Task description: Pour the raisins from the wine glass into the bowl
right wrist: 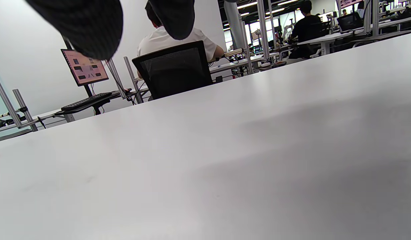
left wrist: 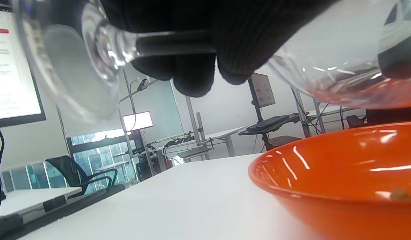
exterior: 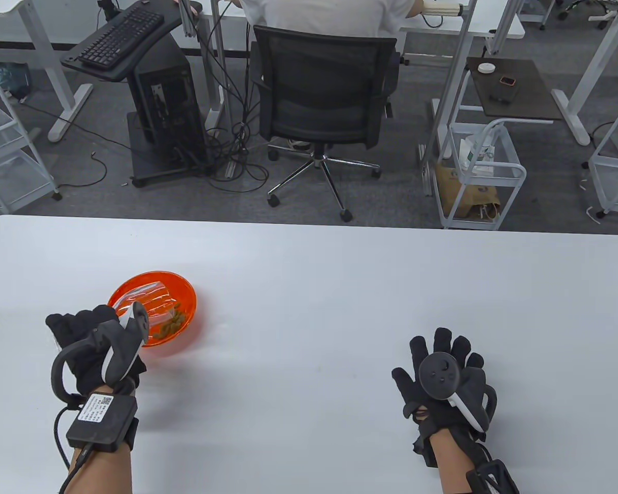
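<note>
An orange bowl sits on the left part of the white table, with raisins in its near right side. My left hand grips the stem of a clear wine glass and holds it tipped on its side over the bowl. In the left wrist view the fingers wrap the stem, the glass hangs just above the bowl's rim, and the raisins show at the right edge. My right hand lies open and empty, flat on the table at the right.
The white table stretches between and beyond both hands. Past its far edge stand a black office chair with a seated person, a computer cart and white trolleys.
</note>
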Demonstrator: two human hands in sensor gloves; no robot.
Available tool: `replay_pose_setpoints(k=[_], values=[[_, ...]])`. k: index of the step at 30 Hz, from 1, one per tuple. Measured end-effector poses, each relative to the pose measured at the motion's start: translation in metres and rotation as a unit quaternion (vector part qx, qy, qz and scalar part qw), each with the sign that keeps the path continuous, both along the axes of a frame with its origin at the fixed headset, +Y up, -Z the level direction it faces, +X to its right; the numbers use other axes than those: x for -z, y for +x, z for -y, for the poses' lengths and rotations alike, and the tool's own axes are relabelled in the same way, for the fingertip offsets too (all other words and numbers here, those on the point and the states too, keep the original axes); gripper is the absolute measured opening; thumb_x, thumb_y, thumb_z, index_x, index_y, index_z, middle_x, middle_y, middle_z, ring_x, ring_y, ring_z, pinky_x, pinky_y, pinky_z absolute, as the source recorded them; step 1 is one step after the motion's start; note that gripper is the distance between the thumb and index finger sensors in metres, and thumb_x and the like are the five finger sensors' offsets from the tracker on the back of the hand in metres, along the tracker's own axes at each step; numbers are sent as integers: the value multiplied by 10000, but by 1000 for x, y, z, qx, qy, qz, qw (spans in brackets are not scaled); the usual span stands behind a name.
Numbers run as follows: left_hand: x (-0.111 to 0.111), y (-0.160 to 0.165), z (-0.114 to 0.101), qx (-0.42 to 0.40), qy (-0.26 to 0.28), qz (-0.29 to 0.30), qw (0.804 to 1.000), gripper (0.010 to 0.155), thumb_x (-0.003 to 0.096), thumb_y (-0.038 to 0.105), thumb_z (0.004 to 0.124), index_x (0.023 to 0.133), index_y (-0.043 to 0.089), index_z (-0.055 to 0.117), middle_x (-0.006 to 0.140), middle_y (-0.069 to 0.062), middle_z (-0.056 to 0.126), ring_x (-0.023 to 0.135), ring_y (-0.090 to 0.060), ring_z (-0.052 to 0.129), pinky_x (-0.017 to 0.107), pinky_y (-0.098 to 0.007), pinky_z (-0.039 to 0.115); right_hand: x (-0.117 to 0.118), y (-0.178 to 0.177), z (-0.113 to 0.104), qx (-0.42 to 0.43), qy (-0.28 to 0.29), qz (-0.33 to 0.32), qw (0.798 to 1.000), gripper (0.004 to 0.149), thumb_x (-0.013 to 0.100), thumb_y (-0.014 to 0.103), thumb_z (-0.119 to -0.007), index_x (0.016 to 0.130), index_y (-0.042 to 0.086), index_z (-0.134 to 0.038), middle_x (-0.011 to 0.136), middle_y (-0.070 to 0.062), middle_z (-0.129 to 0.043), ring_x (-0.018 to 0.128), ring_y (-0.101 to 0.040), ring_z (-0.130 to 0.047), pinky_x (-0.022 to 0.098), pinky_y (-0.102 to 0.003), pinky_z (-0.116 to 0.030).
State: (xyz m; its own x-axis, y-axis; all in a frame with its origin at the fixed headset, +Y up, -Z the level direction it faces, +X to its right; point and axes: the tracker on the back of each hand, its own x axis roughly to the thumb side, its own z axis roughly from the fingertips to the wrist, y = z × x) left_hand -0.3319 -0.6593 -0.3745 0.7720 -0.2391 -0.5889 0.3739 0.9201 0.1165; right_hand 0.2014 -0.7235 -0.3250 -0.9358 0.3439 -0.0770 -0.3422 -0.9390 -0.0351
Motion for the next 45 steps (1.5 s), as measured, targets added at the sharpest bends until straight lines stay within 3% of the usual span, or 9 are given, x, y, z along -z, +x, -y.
replay_pose_setpoints(k=[7,10,12,14,17,24,32,40,45], values=[[-2,11,-19,-120,69,-1,990,499,411,287,890,909,267,849,987,-90,872,944,-366,786,707,-623,583,0,1,1,8,-1,1,1000,717,531,507,-763,1103,175,-486,1179,-257,-148,985,-617,-62,647,-709,5],[0,20,-22,-218,91,7,972,501,406,315,907,903,274,852,1000,-97,828,950,-367,745,669,-652,641,0,2,0,14,-1,3,1000,718,530,509,-762,1102,171,-489,1180,-259,-156,984,-621,-67,644,-709,6],[2,28,-22,-283,89,23,955,498,400,317,923,894,282,868,986,-94,834,939,-361,753,666,-638,655,0,3,0,19,0,5,1000,719,530,508,-763,1103,171,-487,1180,-260,-154,985,-620,-68,644,-708,8],[6,42,-18,-381,74,53,920,497,391,322,935,885,305,876,969,-80,845,929,-346,765,677,-610,655,0,4,0,22,-1,5,1000,718,531,508,-762,1102,173,-487,1180,-259,-153,985,-619,-65,643,-708,9],[12,65,-12,-461,53,100,880,496,386,331,944,877,339,878,925,-48,882,894,-308,813,691,-580,652,0,5,0,32,1,6,999,719,531,508,-762,1102,168,-490,1179,-261,-157,984,-621,-69,644,-709,7],[28,120,7,-571,0,180,801,489,386,320,944,862,402,872,954,-8,906,849,-249,921,689,-520,706,0,6,1,43,-7,7,999,709,534,497,-761,1100,166,-493,1180,-262,-161,985,-621,-72,644,-709,6],[51,163,32,-601,-24,223,767,486,395,322,943,861,432,859,967,33,915,863,-209,938,717,-499,682,0,8,1,62,-8,8,998,711,533,501,-761,1100,164,-495,1179,-265,-163,983,-623,-77,645,-710,2],[67,193,62,-586,-50,225,777,482,395,339,949,856,449,861,964,52,931,857,-190,962,736,-492,663,1,9,1,70,-14,6,997,711,534,502,-760,1099,163,-496,1179,-265,-164,983,-624,-76,646,-711,0],[77,203,74,-595,-52,220,771,484,395,340,949,857,451,859,965,51,931,855,-193,964,738,-502,657,1,9,1,73,-16,6,997,711,534,503,-760,1100,165,-494,1180,-263,-165,983,-625,-74,646,-711,1]])
